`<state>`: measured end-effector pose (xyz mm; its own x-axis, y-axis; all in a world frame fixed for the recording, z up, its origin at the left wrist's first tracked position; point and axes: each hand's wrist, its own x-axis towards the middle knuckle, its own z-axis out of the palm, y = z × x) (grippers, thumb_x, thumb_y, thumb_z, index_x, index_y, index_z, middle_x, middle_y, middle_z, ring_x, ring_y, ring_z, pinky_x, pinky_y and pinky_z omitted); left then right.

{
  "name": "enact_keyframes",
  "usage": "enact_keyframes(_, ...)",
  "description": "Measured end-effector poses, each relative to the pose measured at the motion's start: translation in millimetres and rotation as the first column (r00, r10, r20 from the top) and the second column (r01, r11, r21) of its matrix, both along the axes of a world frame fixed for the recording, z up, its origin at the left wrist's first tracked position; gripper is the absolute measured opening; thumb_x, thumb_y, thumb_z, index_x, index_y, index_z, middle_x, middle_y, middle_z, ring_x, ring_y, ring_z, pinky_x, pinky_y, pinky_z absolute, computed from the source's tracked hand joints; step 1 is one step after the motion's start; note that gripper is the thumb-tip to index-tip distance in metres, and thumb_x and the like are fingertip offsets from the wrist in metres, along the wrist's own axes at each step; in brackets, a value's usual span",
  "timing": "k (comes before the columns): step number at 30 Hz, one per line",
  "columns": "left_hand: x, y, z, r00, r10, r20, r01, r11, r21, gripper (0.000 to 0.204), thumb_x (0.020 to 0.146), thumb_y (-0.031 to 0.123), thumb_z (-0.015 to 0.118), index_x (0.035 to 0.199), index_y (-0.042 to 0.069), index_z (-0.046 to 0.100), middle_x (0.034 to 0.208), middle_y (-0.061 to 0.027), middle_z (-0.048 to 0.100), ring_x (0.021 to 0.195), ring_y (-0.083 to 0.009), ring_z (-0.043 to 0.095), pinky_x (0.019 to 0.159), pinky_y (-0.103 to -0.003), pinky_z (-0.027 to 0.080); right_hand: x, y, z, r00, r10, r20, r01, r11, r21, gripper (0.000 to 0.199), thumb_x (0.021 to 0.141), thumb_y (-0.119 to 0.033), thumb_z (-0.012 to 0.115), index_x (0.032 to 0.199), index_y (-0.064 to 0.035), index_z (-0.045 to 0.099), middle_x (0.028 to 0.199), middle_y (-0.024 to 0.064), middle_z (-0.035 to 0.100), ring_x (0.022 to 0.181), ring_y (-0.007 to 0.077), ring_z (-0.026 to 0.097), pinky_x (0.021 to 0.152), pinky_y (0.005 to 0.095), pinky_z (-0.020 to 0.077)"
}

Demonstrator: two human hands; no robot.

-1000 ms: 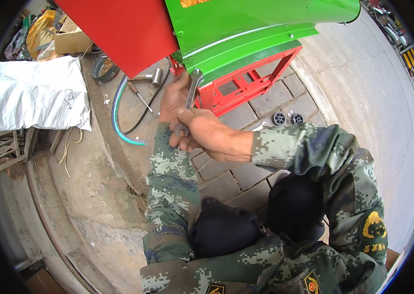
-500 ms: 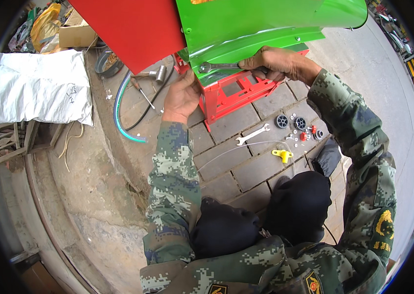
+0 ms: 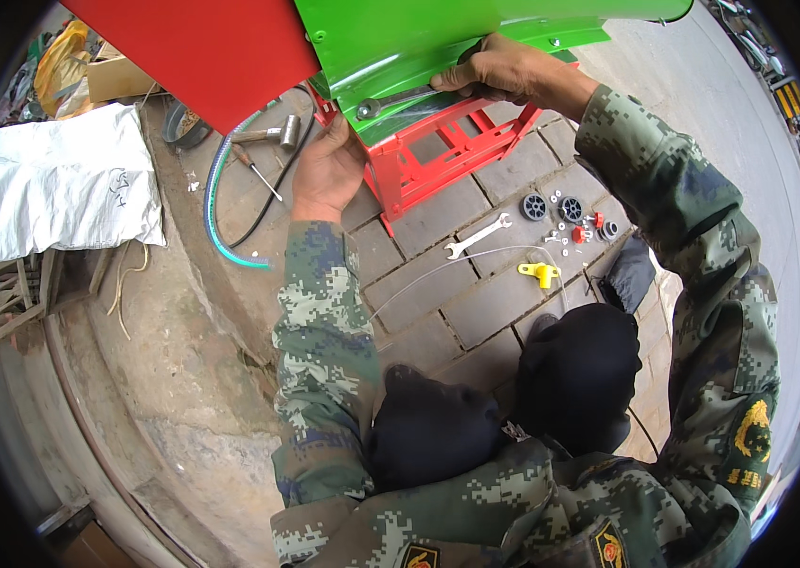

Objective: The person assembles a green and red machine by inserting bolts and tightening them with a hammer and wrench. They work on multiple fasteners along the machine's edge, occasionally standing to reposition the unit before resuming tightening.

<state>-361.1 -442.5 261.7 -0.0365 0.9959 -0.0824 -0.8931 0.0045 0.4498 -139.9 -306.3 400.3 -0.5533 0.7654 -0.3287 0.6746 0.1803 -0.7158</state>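
Note:
A combination wrench (image 3: 402, 98) is in my right hand (image 3: 514, 71), its fingers closed round the handle. The wrench's ring end sits over a bolt head at the lower left corner of the green sheet-metal chute (image 3: 409, 43). My left hand (image 3: 326, 175) reaches up to the corner of the red metal frame (image 3: 447, 156), just below that bolt. Its thumb shows against the edge and its fingers curl behind the corner; what they hold there is hidden. A large red panel (image 3: 201, 57) adjoins the chute on the left.
On the paving lie an open-ended wrench (image 3: 479, 237), black wheels (image 3: 533, 207), small bolts and a yellow fitting (image 3: 540, 274). Left of the frame are a hammer (image 3: 286, 133), a screwdriver (image 3: 258, 170) and a green-blue hose (image 3: 212, 213). A white sack (image 3: 59, 185) lies farther left.
The wrench has tilted, its handle end rising with my right hand while the ring end stays on the bolt. My left hand keeps its place at the corner. The whole view has shifted.

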Motion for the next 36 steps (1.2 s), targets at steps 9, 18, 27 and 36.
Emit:
enact_keyframes(9, -2, 2, -5, 1.000, 0.017, -0.001, -0.017, 0.999, -0.030, 0.027, 0.097, 0.016, 0.060, 0.121, 0.005, 0.060, 0.119, -0.0085, 0.067, 0.115, -0.0231, 0.061, 0.106, -0.042, 0.042, 5, -101, 9, 0.996, 0.037, -0.078, -0.073, 0.838, -0.540, 0.048, 0.101, -0.045, 0.048, 0.078, -0.0042, 0.060, 0.057, 0.0060, 0.055, 0.039, 0.0094, 0.036, 0.038, 0.0282, 0.0265)
enact_keyframes(18, -11, -8, 9, 0.877, -0.391, 0.280, 0.408, 0.913, -0.004, 0.030, 0.095, 0.021, 0.064, 0.122, 0.007, 0.061, 0.115, -0.0081, 0.068, 0.110, -0.0224, 0.062, 0.100, -0.040, 0.047, -95, -183, -30, 0.776, -0.470, -0.420, -0.145, 0.515, -0.845, 0.040, 0.106, -0.032, 0.037, 0.098, 0.0033, 0.054, 0.080, 0.0160, 0.066, 0.063, 0.0180, 0.060, 0.053, 0.0287, 0.0471)
enact_keyframes(27, -3, 1, -7, 0.999, 0.040, -0.016, -0.039, 0.999, 0.004, 0.025, 0.097, 0.016, 0.061, 0.119, 0.007, 0.061, 0.118, -0.0068, 0.068, 0.115, -0.0224, 0.062, 0.105, -0.044, 0.044, 8, -93, 9, 0.980, 0.132, -0.147, -0.187, 0.856, -0.483, 0.045, 0.104, -0.042, 0.048, 0.075, -0.0085, 0.053, 0.054, -0.0065, 0.031, 0.043, 0.0046, 0.025, 0.040, 0.0258, 0.0198)
enact_keyframes(36, -3, 0, -2, 1.000, -0.017, 0.011, 0.017, 1.000, -0.010, 0.027, 0.097, 0.016, 0.059, 0.122, 0.005, 0.060, 0.119, -0.0082, 0.068, 0.114, -0.0229, 0.063, 0.104, -0.043, 0.045, 9, -11, 18, 0.990, 0.135, 0.049, -0.114, 0.945, -0.307, 0.043, 0.090, -0.040, 0.069, 0.062, -0.0111, 0.053, 0.051, -0.0073, 0.036, 0.036, 0.0038, 0.021, 0.035, 0.0243, 0.0133)
